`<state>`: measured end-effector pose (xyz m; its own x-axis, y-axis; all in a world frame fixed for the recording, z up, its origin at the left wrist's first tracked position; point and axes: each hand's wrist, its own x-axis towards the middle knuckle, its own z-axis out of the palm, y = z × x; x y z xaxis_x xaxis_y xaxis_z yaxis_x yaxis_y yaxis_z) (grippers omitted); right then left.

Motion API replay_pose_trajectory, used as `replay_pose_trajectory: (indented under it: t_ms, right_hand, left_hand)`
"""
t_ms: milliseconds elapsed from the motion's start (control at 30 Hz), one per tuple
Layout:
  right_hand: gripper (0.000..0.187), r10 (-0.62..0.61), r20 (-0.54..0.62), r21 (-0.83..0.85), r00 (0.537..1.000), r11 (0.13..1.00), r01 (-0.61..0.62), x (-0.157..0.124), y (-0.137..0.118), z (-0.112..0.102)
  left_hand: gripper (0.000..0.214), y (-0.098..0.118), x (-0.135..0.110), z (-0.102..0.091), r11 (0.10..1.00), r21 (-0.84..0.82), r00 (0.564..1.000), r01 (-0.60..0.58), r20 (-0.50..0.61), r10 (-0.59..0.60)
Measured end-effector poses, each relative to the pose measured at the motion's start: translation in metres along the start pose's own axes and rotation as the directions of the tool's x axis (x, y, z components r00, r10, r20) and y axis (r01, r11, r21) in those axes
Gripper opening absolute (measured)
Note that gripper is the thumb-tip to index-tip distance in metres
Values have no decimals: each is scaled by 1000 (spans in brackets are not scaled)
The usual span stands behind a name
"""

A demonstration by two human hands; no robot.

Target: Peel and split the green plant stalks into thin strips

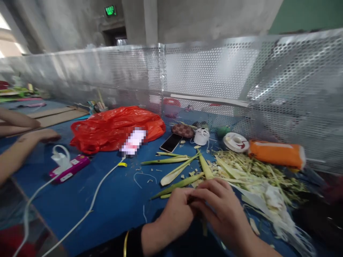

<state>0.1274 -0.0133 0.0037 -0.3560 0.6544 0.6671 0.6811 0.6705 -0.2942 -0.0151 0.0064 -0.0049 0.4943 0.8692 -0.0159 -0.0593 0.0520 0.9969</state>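
My left hand (pixel 178 207) and my right hand (pixel 223 205) meet above the near part of the blue table. Both are closed, fingers bent inward and tips together. Whatever they grip is hidden behind the fingers. Just beyond them lie several long, pointed green leaf sheaths, like husks. One green sheath (pixel 179 185) extends left from beside my left hand, and an upright one (pixel 205 166) points away, its base close to my right fingers. A pale, scoop-shaped sheath (pixel 174 173) lies further off. Right of my right hand spreads a heap of shredded green trimmings (pixel 268 175).
Across the back are a red plastic bag (pixel 115 126), a lit phone (pixel 133 142), a dark phone (pixel 170 142), a white tape roll (pixel 236 142) and an orange pack (pixel 277 153). White cables run past a purple power strip (pixel 71 169). Another person's arm (pixel 21 150) rests left. A perforated metal screen (pixel 203 71) stands behind.
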Motion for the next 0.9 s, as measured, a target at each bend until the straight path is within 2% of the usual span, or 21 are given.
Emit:
replay_pose_trajectory:
  t_ms: [67, 233, 433, 533, 600, 767, 900]
  right_hand:
    - [15, -10, 34, 15, 999, 1000, 10, 4, -4, -1]
    - [23, -52, 59, -65, 997, 996, 56, 8, -7, -1]
    - [15, -9, -18, -15, 1000, 1000, 9, 3, -1, -3]
    - [30, -67, -33, -93, 997, 994, 64, 0, 3, -6]
    - [35, -102, -29, -142, 994, 985, 97, -1, 6, -8]
    - [27, -120, -77, -181, 990, 978, 104, -3, 7, -10]
    - [28, -151, -67, -259, 986, 957, 129, -3, 4, -10]
  left_hand:
    - [23, -2, 0, 0, 999, 40, 1000, 0, 28, -1]
    - [14, -6, 2, -1, 998, 37, 997, 44, 61, -46]
    - [17, 6, 4, -3, 980, -140, 989, 141, 63, -133]
    - [22, 10, 5, -6, 965, -194, 983, 174, 88, -160]
    - [21, 12, 6, -7, 956, -223, 981, 191, 67, -181]
    - [24, 16, 7, -9, 922, -331, 977, 200, 2, -212]
    - [27, 19, 8, -12, 905, -385, 980, 178, -15, -199]
